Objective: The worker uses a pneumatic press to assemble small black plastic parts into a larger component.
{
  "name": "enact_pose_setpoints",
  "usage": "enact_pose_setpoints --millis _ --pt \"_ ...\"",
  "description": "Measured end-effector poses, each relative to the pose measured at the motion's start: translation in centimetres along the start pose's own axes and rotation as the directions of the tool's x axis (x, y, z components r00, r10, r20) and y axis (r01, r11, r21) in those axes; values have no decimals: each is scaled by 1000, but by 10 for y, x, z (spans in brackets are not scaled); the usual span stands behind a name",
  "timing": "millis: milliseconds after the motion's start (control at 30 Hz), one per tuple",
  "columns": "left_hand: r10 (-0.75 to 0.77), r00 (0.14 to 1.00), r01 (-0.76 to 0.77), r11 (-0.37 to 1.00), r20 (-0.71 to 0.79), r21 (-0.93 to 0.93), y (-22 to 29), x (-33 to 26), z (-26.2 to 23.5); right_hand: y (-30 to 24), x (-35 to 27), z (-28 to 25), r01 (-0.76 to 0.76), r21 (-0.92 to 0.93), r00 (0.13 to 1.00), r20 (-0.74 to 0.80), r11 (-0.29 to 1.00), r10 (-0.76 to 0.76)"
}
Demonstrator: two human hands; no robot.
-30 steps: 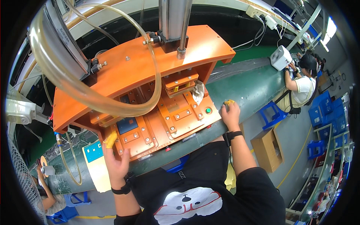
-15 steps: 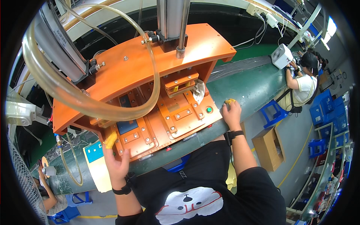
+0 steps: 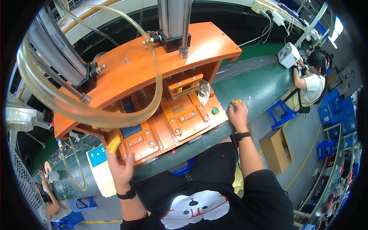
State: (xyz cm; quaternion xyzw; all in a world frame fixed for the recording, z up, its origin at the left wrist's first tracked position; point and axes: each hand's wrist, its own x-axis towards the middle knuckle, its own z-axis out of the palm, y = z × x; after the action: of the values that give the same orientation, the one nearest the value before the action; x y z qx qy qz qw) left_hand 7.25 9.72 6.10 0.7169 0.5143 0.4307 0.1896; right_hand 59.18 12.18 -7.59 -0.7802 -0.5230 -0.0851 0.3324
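Note:
An orange two-station press stands on the green table in front of me. My left hand is at its front left corner, thumb and fingers apart, with yellow finger covers on the fingertips. Nothing shows in this hand. Just off the right front corner, my right hand rests low over the tabletop, its fingers loosely bent and wearing yellow covers too. A green button on the press plate lies a little left of it, apart from the fingers. A crumpled pale cloth is tucked beside the right station.
A thick clear hose loops across the press front, below two air cylinders. Left of the press lie a yellow sheet and a teal card. A white box-shaped device and a co-worker are at the right; a cardboard box stands below.
The clear hose appears slightly further left, and more of the left cylinder's rod and collar shows. The whole view has shifted a little. Both hands stay at the same spots by the press.

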Motion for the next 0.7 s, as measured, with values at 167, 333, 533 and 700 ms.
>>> enact_pose_setpoints --millis 167,333,533,700 --pt "13 1000 -13 1000 0 -12 -1 0 0 -1 0 -2 -15 -14 999 31 1000 15" --pt "17 1000 -17 1000 1 -11 -1 0 0 3 -1 1 7 -2 1000 -13 1000 -7" --pt "20 1000 -20 1000 4 6 -2 0 0 1 -1 1 15 -22 1000 -19 1000 -16" --pt "23 1000 -23 1000 5 -7 -2 0 1 2 -1 1 5 -58 1000 -8 998 -6"
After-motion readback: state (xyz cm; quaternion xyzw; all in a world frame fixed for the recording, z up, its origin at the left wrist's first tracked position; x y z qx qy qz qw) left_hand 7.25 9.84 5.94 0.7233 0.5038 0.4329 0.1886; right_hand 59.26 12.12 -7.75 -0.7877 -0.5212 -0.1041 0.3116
